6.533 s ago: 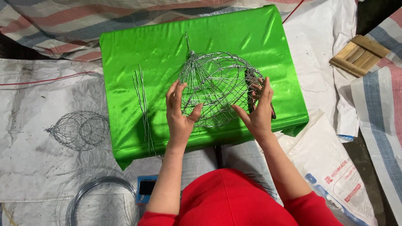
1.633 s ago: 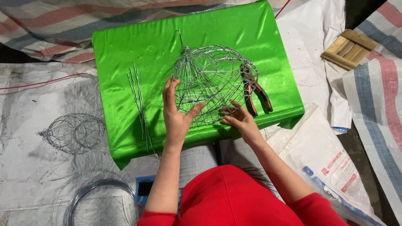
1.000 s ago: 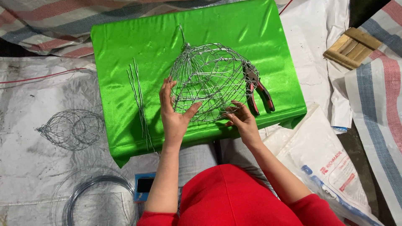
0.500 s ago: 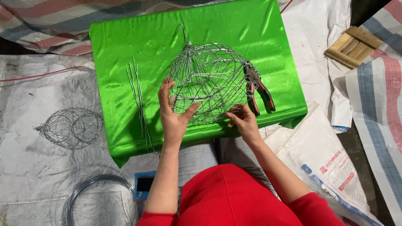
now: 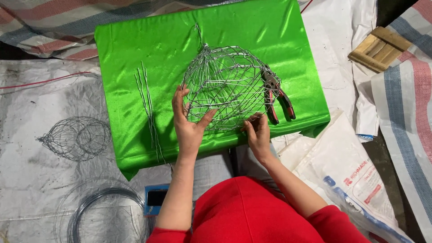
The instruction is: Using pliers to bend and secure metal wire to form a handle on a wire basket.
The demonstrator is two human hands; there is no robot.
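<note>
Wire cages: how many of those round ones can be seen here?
2. One wire cage stands on the green cloth, held by the left hand and right hand. A second wire cage lies on the floor sheet, left.

Worktop (image 5: 135, 49): bright green satin cover, centre of frame.
Pliers (image 5: 278, 95): red handles, right of centre.
Cut wires (image 5: 148, 108): thin bundle, left on the green.
Second wire cage (image 5: 76, 138): left edge, on white sacking.
Wire coil (image 5: 101, 211): lower left.
Wooden slats (image 5: 379, 48): upper right.
</note>
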